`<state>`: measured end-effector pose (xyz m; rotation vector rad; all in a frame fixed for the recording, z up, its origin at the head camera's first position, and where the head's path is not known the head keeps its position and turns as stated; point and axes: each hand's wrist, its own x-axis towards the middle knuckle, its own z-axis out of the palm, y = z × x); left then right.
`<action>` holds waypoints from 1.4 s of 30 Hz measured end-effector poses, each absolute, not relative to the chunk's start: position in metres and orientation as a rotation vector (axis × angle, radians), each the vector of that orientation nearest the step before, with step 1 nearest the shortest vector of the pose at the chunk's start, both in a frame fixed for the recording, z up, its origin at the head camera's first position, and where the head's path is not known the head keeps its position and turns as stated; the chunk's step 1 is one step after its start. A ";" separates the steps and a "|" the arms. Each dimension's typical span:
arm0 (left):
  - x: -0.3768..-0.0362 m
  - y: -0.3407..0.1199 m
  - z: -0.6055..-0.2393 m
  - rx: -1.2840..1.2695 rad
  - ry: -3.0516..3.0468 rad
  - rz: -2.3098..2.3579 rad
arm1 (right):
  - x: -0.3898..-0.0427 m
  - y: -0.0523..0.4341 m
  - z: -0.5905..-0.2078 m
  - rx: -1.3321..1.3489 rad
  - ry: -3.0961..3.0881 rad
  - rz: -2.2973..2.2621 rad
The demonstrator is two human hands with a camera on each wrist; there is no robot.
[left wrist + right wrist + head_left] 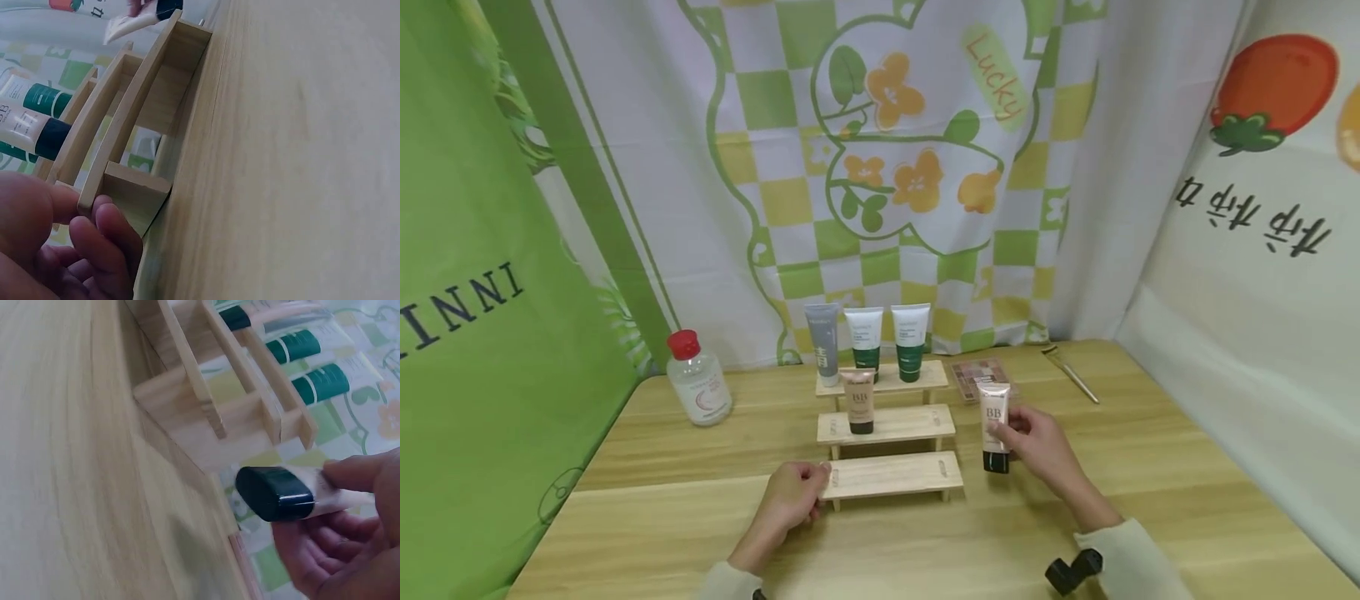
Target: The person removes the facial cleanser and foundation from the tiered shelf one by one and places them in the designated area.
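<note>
My right hand (pixel 1037 442) grips a pale pink BB cream tube (pixel 995 417), its black cap pointing down, just right of a three-tier wooden stand (pixel 891 477). The right wrist view shows the tube's black cap (pixel 275 494) held off the tabletop. With thumb and fingers, my left hand (pixel 793 493) pinches the left end of the stand's lowest tier; the left wrist view shows that tier's edge (pixel 119 131) between them. On the middle tier stands another BB cream tube (pixel 860 402). A grey tube (pixel 824 343) and two white-and-green tubes (pixel 865 337) stand on the top tier.
A clear bottle with a red cap (pixel 700 383) stands at the table's back left. Behind my right hand lies an eyeshadow palette (pixel 973 379), and a brush (pixel 1071 375) lies at the back right. Printed curtains (pixel 917 167) enclose the wooden table (pixel 700 475).
</note>
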<state>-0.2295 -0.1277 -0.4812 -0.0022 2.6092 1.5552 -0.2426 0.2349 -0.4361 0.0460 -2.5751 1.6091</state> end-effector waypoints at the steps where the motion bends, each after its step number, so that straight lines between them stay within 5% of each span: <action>1: -0.229 -0.129 -0.481 -0.005 2.609 1.552 | -0.243 0.236 -0.438 0.029 -2.602 1.611; 26: -0.220 -0.133 -0.481 -0.072 2.581 1.561 | -0.250 0.233 -0.463 -0.019 -2.953 1.335; 42: -0.233 -0.130 -0.479 -0.035 2.573 1.531 | -0.245 0.227 -0.422 0.213 -2.727 1.053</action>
